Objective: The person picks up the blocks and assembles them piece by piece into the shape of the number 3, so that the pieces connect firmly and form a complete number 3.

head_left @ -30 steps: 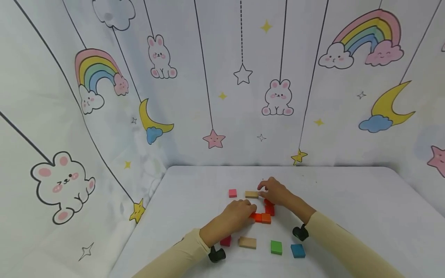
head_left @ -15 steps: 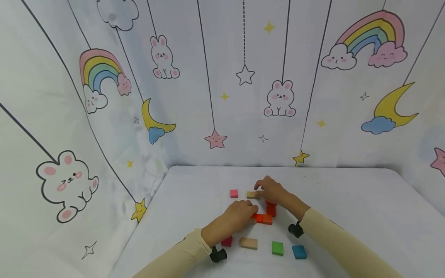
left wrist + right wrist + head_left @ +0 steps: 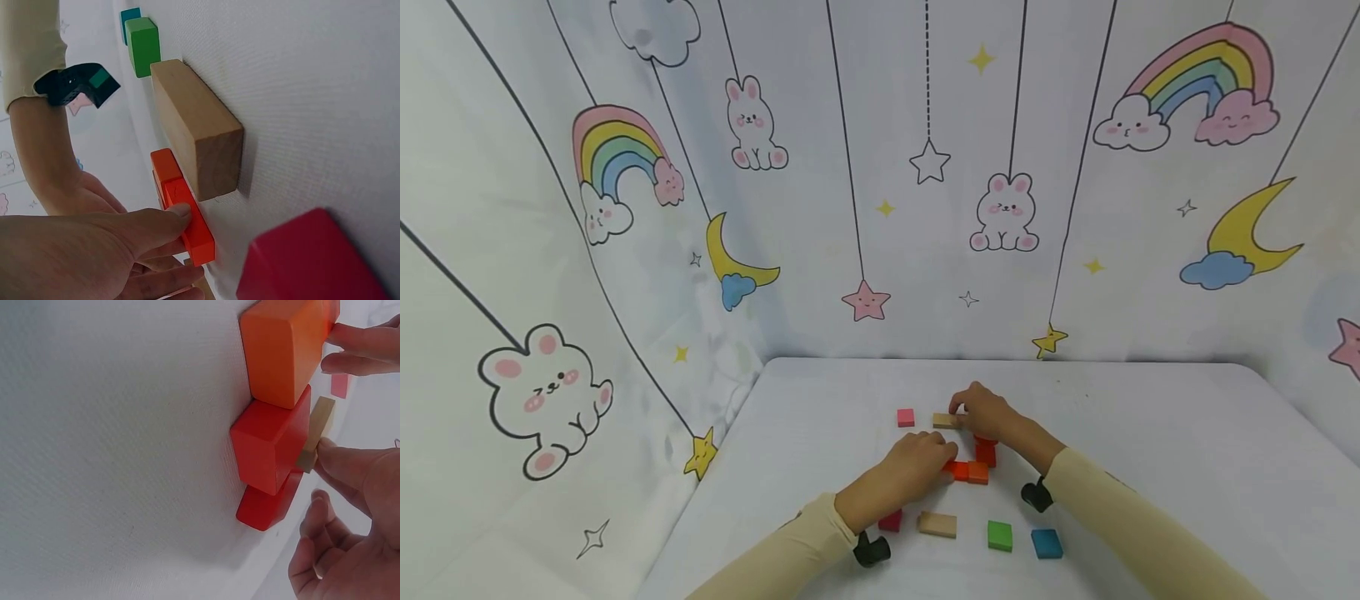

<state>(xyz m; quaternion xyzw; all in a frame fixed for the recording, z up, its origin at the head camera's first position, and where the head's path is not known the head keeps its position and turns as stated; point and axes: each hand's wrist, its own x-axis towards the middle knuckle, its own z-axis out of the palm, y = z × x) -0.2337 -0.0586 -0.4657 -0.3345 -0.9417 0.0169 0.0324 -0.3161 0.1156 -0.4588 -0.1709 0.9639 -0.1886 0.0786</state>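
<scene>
My left hand point(image 3: 912, 467) holds a red-orange block point(image 3: 190, 228), its thumb on the near face and fingers on the far side. That block lines up end to end with an orange block point(image 3: 978, 473). Behind the orange one, a red block point(image 3: 272, 437) and a second red block point(image 3: 269, 503) continue a bent row. At the back, my right hand point(image 3: 985, 412) pinches the right end of a wooden block point(image 3: 945, 422) between thumb and index finger, close to the second red block. Its other fingers are curled loosely in the right wrist view.
A pink block point(image 3: 906, 417) lies left of the far wooden block. Nearer the front are a crimson block point(image 3: 891, 521), another wooden block point(image 3: 937, 524), a green block point(image 3: 1000, 536) and a blue block point(image 3: 1047, 543). A patterned curtain point(image 3: 805, 208) stands behind the white table point(image 3: 1150, 433).
My right hand has shifted slightly left and come onto the far wooden block's right end, its fingers closing there. My left hand stays on the red-orange block. The head view has turned slightly.
</scene>
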